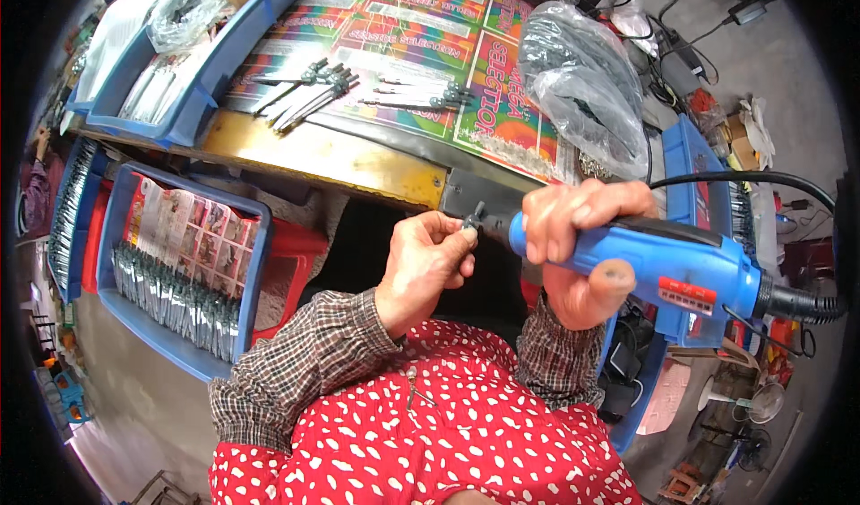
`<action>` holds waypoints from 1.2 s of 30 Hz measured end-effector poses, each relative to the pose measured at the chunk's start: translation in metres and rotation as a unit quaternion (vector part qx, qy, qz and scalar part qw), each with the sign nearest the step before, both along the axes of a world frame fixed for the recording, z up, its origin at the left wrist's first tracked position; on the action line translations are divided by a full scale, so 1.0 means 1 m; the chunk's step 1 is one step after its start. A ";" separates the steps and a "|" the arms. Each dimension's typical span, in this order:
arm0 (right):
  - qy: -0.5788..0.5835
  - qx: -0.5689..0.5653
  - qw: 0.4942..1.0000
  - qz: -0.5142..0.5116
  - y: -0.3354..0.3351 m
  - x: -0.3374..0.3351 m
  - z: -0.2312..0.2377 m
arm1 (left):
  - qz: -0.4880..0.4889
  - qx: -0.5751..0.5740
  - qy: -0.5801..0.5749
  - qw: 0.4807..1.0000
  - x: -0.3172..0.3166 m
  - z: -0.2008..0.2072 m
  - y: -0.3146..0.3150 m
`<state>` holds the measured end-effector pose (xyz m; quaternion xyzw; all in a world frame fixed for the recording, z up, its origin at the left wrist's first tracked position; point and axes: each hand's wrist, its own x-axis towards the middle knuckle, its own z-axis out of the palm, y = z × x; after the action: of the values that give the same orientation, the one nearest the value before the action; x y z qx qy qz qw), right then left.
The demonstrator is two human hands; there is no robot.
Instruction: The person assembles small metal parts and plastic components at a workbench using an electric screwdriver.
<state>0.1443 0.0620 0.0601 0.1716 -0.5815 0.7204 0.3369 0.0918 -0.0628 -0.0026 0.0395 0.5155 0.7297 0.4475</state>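
One blue plastic power tool [649,258], two bare hands [417,267] and two clusters of slim, dark-ended rods [313,100] are seen.

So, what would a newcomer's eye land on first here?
Probably the big blue tool in the right hand, at centre right, with the left hand pinching a small dark part near its front end. Next, perhaps, the red, white-spotted garment filling the lower middle, then the colourful sheet on the table at the top.
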 end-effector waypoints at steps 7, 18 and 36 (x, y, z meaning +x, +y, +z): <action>0.041 -0.024 0.998 0.049 0.008 0.012 0.002 | -0.009 0.020 0.093 0.995 -0.001 0.005 -0.018; 0.011 -0.051 0.998 -0.023 0.016 0.016 0.001 | 0.192 -0.236 0.712 0.633 -0.121 0.023 -0.049; -0.028 -0.033 0.992 -0.122 0.019 0.009 0.007 | 0.112 -0.217 0.808 0.536 -0.125 0.018 0.005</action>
<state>0.1536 0.0810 0.0667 0.0680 -0.5834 0.6972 0.4109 -0.0335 -0.0580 0.0156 0.4560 0.8005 0.2981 -0.2497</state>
